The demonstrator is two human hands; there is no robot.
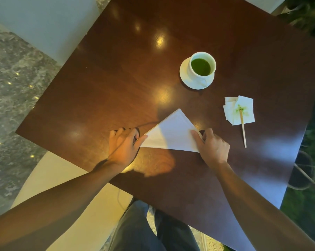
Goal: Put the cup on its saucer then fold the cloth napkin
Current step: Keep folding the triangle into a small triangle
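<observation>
Hands: 2 bare hands are laid on the table, one at each lower corner of the napkin, well apart from each other.
Left hand (123,147): the fingers are curled loosely and pressed down; the thumb tip is set on the napkin's left corner. Nothing is enclosed in the hand.
Right hand (212,146): the napkin's right corner is pinched between thumb and forefinger, the forefinger lying flat on top of the cloth.
Cloth napkin (171,133): white, folded into a triangle, lying flat on the table; the apex is pointed away from the person, the long edge is nearest the body.
Cup (202,67): white, filled with green liquid, seated upright on its saucer, handle turned toward the person.
Saucer (184,75): white, placed beyond the napkin and to the right, well apart from it.
Paper tissue (239,110): crumpled, stained green, right of the napkin.
Stir stick (243,129): wooden, its green-stained tip rested on the tissue, the other end on bare wood.
Table (116,78): dark polished wood, square, light reflections seen on it.
</observation>
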